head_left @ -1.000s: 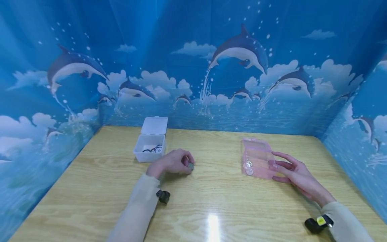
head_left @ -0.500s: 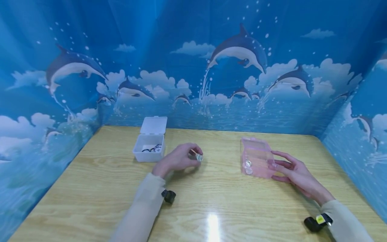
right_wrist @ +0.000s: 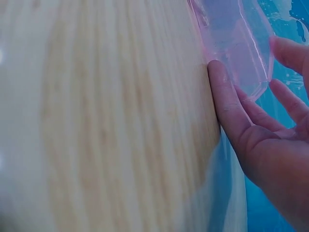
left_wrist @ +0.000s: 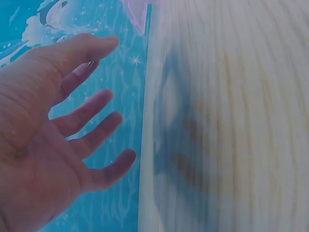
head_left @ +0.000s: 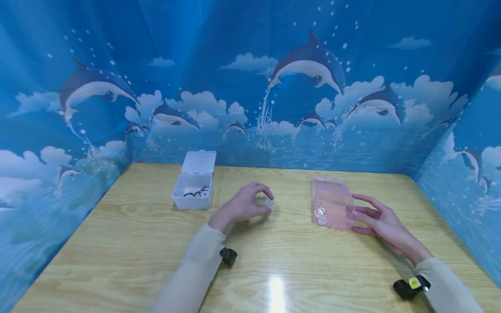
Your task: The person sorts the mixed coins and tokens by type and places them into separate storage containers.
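My left hand (head_left: 247, 202) is raised over the middle of the table and pinches a small shiny silvery disc (head_left: 269, 203), like a coin, between thumb and forefinger. In the left wrist view the thumb hides most of the disc, and the other fingers of the left hand (left_wrist: 53, 116) are spread. An open clear pink plastic box (head_left: 337, 213) lies to the right, its lid folded back. Two round silvery discs (head_left: 321, 215) lie in its left side. My right hand (head_left: 381, 221) holds the box by its right side, thumb and fingers against its wall (right_wrist: 251, 58).
A small white box (head_left: 193, 204) with a raised lid stands at the back left, holding several dark-edged round pieces (head_left: 200, 192). A blue dolphin-print curtain (head_left: 250, 130) closes off the table's back and sides. Bare wood (head_left: 297, 252) shows in front of both hands.
My left hand has lifted the disc and carried it to the right, toward the pink box. The right hand and the pink box have stayed in place.
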Motion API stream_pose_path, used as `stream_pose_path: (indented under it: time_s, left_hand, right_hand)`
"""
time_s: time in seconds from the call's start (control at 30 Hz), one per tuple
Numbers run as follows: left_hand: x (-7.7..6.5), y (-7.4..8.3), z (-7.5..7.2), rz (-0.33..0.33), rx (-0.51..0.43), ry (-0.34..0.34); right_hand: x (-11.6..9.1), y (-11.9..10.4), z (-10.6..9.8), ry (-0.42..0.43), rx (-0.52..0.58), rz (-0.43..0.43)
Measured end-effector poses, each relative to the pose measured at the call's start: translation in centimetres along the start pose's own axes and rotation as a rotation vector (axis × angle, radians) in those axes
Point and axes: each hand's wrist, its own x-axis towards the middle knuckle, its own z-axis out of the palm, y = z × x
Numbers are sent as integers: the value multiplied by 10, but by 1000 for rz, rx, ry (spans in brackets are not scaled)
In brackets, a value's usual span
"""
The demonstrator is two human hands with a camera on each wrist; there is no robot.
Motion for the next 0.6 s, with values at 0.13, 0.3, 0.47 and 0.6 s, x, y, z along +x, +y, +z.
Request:
stream_pose_path:
  time_s: [0.13,0.3,0.47,0.6]
  left_hand:
    - [4,8,6,22,-18,-1]
    - [11,16,15,37,-24,-7]
    - [15,21,24,53,-17,-16]
    - [18,26,28,67,-9,-17]
  right_hand:
    - [0,1,0,1,5,-5]
    - [0,0,0,23,-25,22]
    - [-1,0,1,25,-26,28]
    - [0,0,0,16,-10,7]
